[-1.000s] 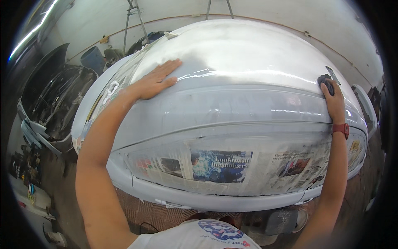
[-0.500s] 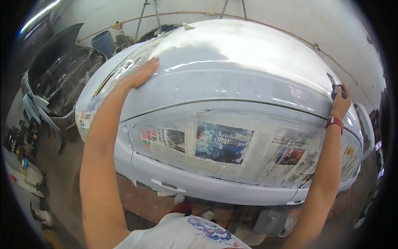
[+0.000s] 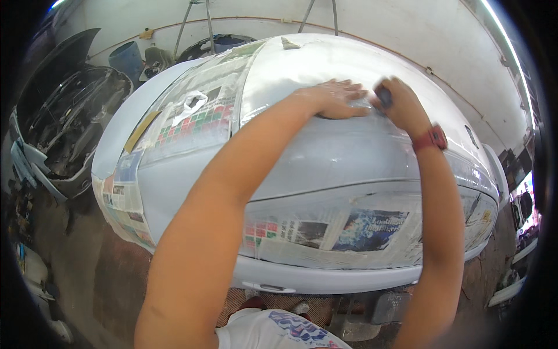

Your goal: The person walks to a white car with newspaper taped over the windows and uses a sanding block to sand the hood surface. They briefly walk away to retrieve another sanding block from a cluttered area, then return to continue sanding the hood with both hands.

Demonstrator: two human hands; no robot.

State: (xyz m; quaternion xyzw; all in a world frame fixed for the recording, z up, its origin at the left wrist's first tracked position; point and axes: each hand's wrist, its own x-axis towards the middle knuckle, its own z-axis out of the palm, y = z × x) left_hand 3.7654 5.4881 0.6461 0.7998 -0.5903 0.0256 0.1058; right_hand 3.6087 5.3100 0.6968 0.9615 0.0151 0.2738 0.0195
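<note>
The car's roof point(image 3: 325, 148) spreads out in front of me, part bright white and part dull grey. On it lies my left hand point(image 3: 340, 99), palm down with the fingers stretched toward the right. Just beyond those fingertips, my right hand point(image 3: 404, 107) grips a small dark block point(image 3: 383, 95). Motion blurs the block, so its exact kind does not show. A red watch point(image 3: 430, 139) is on my right wrist. Newspaper masking point(image 3: 325, 230) covers the side windows below my arms.
More newspaper point(image 3: 203, 107) covers the windscreen, with a white scrap point(image 3: 192, 103) and a brown strip point(image 3: 140, 132) on it. A folded grey piece point(image 3: 289, 43) rests at the roof's far edge. Another car with its bonnet raised point(image 3: 64, 52) stands left, near a blue drum point(image 3: 126, 60).
My right hand has come leftward with the dark block, from the rear of the roof to beside my left hand. My left hand has moved right from the windscreen edge. The view has shifted.
</note>
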